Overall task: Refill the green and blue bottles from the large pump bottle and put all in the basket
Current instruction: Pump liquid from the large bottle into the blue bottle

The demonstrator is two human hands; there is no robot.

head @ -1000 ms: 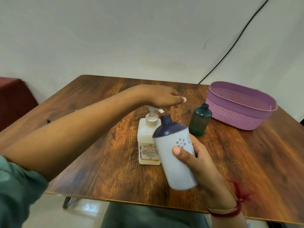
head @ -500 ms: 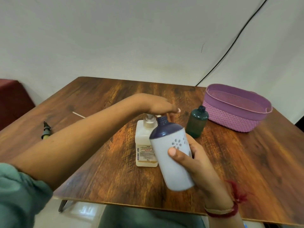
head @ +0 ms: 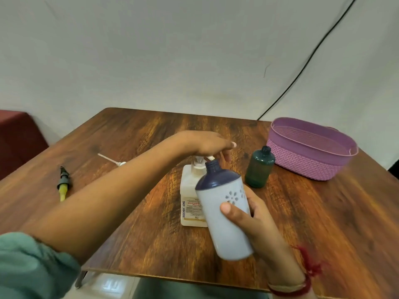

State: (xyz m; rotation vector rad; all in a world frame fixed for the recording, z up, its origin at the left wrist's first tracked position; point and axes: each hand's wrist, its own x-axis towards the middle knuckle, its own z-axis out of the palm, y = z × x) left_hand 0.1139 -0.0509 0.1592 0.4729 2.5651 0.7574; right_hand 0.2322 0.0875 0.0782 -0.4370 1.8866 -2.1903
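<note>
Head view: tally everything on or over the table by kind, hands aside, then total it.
Bottles: 3 (pump bottle, blue bottle, green bottle)
Baskets: 1 (purple basket)
Loose bottle tops: 2 (black-and-yellow nozzle, white dip-tube top)
Total: 6

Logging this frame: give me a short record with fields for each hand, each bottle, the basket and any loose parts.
left hand: rests on the pump bottle's pump head
right hand: holds the blue bottle tilted, open neck at the spout
green bottle: upright on the table, uncapped, beside the basket
basket: no bottle in it
loose parts: white tube piece and black-yellow nozzle, lying on the table's left
</note>
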